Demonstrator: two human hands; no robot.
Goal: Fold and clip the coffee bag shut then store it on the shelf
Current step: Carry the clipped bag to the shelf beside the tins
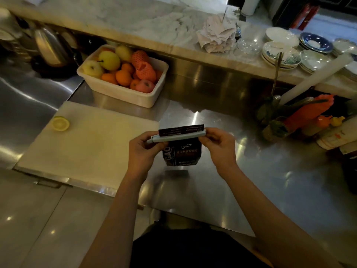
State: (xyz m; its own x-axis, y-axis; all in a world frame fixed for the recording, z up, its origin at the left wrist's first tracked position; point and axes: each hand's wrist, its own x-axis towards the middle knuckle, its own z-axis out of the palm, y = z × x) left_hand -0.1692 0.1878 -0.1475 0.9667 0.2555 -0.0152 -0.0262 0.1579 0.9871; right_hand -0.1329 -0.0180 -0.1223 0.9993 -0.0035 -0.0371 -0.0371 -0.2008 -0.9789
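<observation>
While I look down mid-frame: steel counter [222, 182]; white cutting board [92, 144], left; dark coffee bag [182, 151] upright at centre; pale clip [173, 137] across its folded top. My left hand [144, 151] pinches the clip's left end, my right hand [220, 146] its right.

One view only, riding on the person's head, looking forward and steeply down over a steel bench [222, 180]. It's close in: both forearms run up from the bottom edge and the hands meet near frame centre, just past the bench's near edge. Wide lens, so lines bow at the borders. The left side takes in a white cutting board [92, 144] on the bench's left part; along the top runs a raised marble ledge [135, 20] behind the bench's far edge, with stacked plates [282, 55] at its right end.
</observation>
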